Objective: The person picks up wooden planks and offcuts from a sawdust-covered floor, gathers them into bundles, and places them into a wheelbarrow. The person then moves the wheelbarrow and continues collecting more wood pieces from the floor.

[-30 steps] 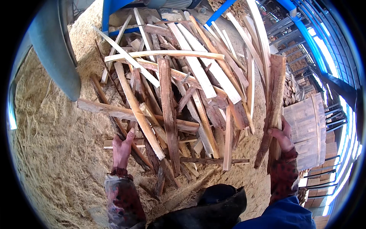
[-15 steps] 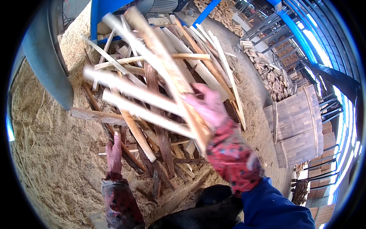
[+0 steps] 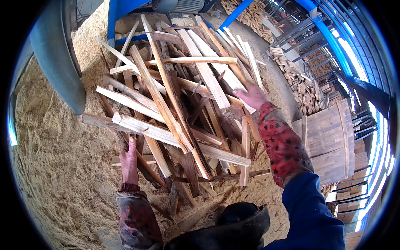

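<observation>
My right hand [image 3: 253,98], in a red patterned sleeve cover, lies at the right side of a heap of rough wooden slats. Its fingers are closed over a long pale slat [image 3: 229,77] near that slat's lower end. At the heap's left edge, my left hand [image 3: 130,164] has its thumb raised against a bark-edged slat [image 3: 96,120]; its other fingers are mostly hidden below, and it appears to grip this piece. Between my hands, several loose slats cross one another, among them a bark-edged slat [image 3: 160,98] and a pale sawn slat [image 3: 146,129].
Sawdust [image 3: 54,154] covers the floor on the left. A curved grey metal part [image 3: 56,62] hangs at upper left. Beyond the heap stand a blue frame [image 3: 111,25] and a motor [image 3: 183,5]. To the right are a wooden panel [image 3: 325,137] and a pile of short wood pieces [image 3: 298,81].
My right hand has let go of the slats it was moving; they now lie across the heap. It has moved right onto another slat. My left hand stays by the same slat.
</observation>
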A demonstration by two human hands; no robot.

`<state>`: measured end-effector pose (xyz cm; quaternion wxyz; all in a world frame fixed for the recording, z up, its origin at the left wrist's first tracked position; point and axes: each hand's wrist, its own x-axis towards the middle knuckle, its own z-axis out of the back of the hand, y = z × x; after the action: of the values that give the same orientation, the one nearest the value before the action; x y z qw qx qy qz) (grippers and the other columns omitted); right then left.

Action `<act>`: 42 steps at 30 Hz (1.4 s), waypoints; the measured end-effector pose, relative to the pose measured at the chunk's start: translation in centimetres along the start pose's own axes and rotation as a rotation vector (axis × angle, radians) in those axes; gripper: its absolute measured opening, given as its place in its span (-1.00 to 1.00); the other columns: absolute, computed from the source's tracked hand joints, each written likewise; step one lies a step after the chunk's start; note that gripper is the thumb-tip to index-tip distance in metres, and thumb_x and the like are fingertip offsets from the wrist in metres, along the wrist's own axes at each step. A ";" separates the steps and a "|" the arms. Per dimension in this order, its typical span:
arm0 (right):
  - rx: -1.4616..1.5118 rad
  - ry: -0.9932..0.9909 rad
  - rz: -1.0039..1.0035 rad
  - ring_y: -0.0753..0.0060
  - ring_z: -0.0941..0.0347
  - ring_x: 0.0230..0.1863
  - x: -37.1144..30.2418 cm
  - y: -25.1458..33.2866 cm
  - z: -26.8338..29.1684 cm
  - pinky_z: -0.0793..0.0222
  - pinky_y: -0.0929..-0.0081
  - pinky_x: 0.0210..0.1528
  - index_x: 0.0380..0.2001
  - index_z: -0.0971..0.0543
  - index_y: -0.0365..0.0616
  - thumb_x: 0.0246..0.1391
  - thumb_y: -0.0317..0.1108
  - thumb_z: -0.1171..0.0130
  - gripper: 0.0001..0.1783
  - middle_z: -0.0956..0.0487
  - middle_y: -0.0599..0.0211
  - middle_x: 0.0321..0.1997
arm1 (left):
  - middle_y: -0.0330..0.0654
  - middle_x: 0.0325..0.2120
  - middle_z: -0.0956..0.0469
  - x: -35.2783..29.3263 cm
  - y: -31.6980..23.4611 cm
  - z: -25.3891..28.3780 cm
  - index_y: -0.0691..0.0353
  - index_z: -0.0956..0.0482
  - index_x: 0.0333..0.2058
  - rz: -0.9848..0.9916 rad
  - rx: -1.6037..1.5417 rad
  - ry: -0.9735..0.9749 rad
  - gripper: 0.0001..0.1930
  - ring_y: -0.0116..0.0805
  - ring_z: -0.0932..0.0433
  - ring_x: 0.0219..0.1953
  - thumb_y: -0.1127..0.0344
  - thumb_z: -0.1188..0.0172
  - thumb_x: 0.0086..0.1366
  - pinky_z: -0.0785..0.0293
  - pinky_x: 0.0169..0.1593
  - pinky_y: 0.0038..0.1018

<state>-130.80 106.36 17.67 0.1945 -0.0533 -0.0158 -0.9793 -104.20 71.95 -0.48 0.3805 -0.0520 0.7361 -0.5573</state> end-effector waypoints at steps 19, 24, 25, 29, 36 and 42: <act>0.155 0.225 -0.087 -0.01 -0.34 0.14 2.1 4.1 -2.5 -0.21 0.28 0.18 -0.04 -0.37 -0.49 -0.14 0.25 -0.20 -0.08 -0.44 -0.24 0.01 | -0.02 -0.29 -0.59 0.7 -1.3 -1.0 0.51 -0.50 -0.15 0.026 -0.323 0.160 -0.40 -0.30 -0.61 -0.32 -0.05 -0.27 0.14 -0.57 -0.25 -0.44; 0.562 0.366 -0.157 0.15 -0.48 0.01 0.1 7.3 -1.4 -0.29 0.37 0.14 -0.07 -0.36 -0.47 -0.17 0.05 -0.38 -0.18 -0.53 -0.10 -0.08 | -0.04 -0.28 -0.60 1.0 -0.7 -0.6 0.46 -0.51 -0.13 0.066 -0.352 0.222 -0.41 -0.25 -0.63 -0.30 -0.05 -0.28 0.14 -0.60 -0.29 -0.39; 0.681 0.375 -0.154 0.24 -0.51 -0.04 -0.4 7.0 -2.3 -0.30 0.38 0.12 -0.03 -0.34 -0.43 -0.14 0.00 -0.37 -0.21 -0.57 0.02 -0.11 | -0.07 -0.25 -0.59 1.1 -0.6 -0.3 0.43 -0.49 -0.10 0.068 -0.351 0.240 -0.41 -0.25 -0.62 -0.26 -0.06 -0.25 0.15 -0.60 -0.22 -0.35; 0.439 0.322 -0.158 0.11 -0.42 0.06 -1.5 9.7 -2.3 -0.25 0.36 0.16 -0.03 -0.24 -0.60 -0.23 0.13 -0.37 0.00 -0.48 -0.17 -0.06 | -0.09 -0.13 -0.54 1.3 -0.2 0.3 0.36 -0.41 -0.01 0.128 -0.532 0.316 -0.44 -0.27 -0.57 -0.12 -0.01 -0.20 0.21 -0.56 -0.05 -0.30; 0.431 0.361 -0.081 -0.10 -0.31 0.14 -3.8 12.2 -2.7 -0.19 0.30 0.24 0.10 -0.07 -0.63 -0.23 -0.02 -0.41 0.08 -0.33 -0.39 0.06 | -0.22 -0.02 -0.48 1.4 0.4 0.0 0.15 -0.35 0.11 0.206 -0.529 0.341 -0.41 -0.35 -0.49 -0.02 -0.12 -0.09 0.25 -0.49 0.00 -0.31; -0.035 0.364 0.090 0.05 -0.27 0.18 -9.1 13.7 -7.1 0.24 -0.12 0.37 0.13 0.03 -0.52 0.04 0.02 -0.10 -0.09 -0.26 -0.17 0.13 | -0.19 -0.16 -0.54 1.0 -0.1 0.5 0.24 -0.38 0.03 0.158 -0.523 0.377 -0.43 -0.32 -0.55 -0.19 -0.11 -0.11 0.24 -0.58 -0.22 -0.30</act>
<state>-117.88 96.74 9.73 0.2369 0.1209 0.0390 -0.9632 -104.60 71.03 -0.89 0.2530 0.0133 0.9136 -0.3180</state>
